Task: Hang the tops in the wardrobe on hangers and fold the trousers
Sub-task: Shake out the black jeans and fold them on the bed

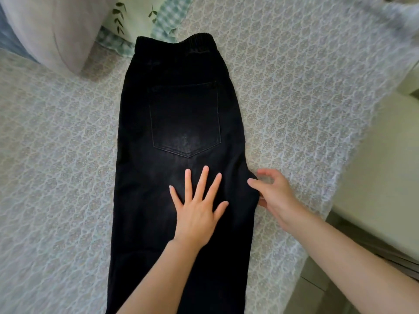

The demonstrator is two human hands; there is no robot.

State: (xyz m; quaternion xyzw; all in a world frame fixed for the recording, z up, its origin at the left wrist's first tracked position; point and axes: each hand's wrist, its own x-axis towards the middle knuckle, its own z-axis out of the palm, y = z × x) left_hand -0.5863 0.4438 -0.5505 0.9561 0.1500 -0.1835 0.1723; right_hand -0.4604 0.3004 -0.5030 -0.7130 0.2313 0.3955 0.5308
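Note:
Black denim trousers lie on the bed, folded lengthwise leg over leg, with the elastic waistband at the far end and a back pocket facing up. My left hand presses flat on the cloth below the pocket, fingers spread. My right hand pinches the protruding crotch point at the trousers' right edge between thumb and fingers. The lower legs run out of view at the bottom.
The bed cover is pale with a lacy pattern. A pale pink pillow and a green checked pillow lie at the far left. The bed's right edge drops to a light floor.

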